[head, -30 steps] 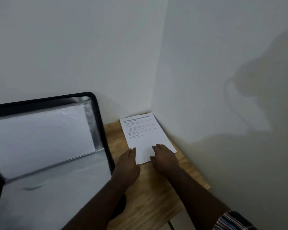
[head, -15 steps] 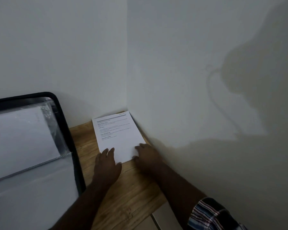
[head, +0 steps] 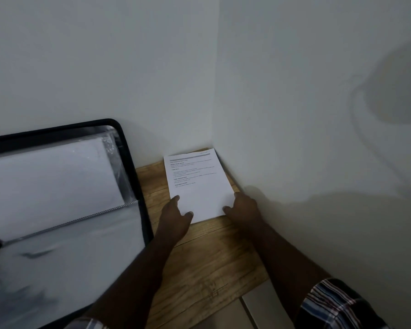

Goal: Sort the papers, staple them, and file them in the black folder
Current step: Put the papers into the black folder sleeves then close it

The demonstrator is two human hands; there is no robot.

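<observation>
A stack of printed white papers [head: 199, 186] lies on the wooden table [head: 207, 264], pushed into the corner of the two walls. My left hand [head: 176, 217] holds the stack's near left corner, thumb on top and a finger along the left edge. At the near right corner my right hand [head: 244, 207] does the same, with its thumb on the sheet and fingers against the right edge. The black folder [head: 143, 222] lies open to the left, its upper half leaning on the wall, with clear sleeves and white sheets inside. No stapler is in view.
White walls close off the table at the back and on the right [head: 294, 138]. The folder's black rim runs just left of my left forearm. A pale panel [head: 259, 307] shows below the table's near edge.
Both hands have shifted from resting flat at the stack's near edge to its two near corners, thumbs now on top. The view swung right, then back left.
</observation>
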